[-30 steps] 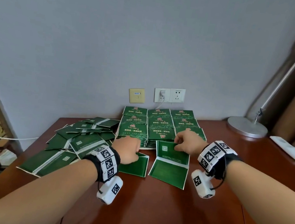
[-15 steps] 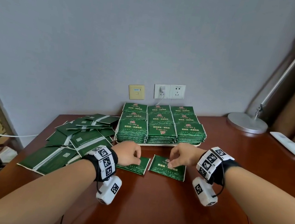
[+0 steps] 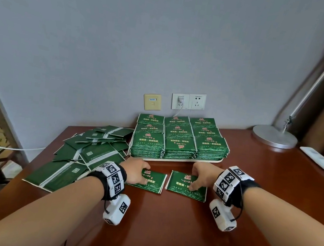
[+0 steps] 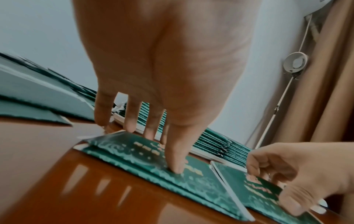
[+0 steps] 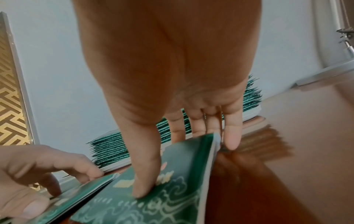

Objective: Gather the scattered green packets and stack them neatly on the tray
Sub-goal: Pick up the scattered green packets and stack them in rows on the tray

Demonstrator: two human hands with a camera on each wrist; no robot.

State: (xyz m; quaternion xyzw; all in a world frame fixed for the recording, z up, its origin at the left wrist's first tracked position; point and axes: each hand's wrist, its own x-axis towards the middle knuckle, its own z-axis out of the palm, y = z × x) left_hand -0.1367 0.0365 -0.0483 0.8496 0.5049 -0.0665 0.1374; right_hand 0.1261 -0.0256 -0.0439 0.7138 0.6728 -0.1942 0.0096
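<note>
A white tray (image 3: 184, 162) by the wall carries three rows of stacked green packets (image 3: 178, 145). Loose green packets (image 3: 92, 153) lie scattered at the table's left. Two small piles lie printed side up just in front of the tray. My left hand (image 3: 142, 176) grips the left pile (image 3: 154, 183), thumb (image 4: 175, 159) pressed on top and fingers curled at its far edge. My right hand (image 3: 197, 181) pinches the right pile (image 3: 183, 189), thumb (image 5: 143, 174) on top and fingers under its raised far edge (image 5: 212, 144).
The wooden table (image 3: 165, 225) has bare room in front of me. A lamp base (image 3: 274, 136) and a white remote (image 3: 320, 162) sit at the back right. Wall sockets (image 3: 188, 101) with a plugged cable lie behind the tray. The table's left edge runs past the scattered pile.
Both hands drew back from the tray's front edge toward me. The two piles, back side up a second ago, now lie printed side up with a hand gripping each.
</note>
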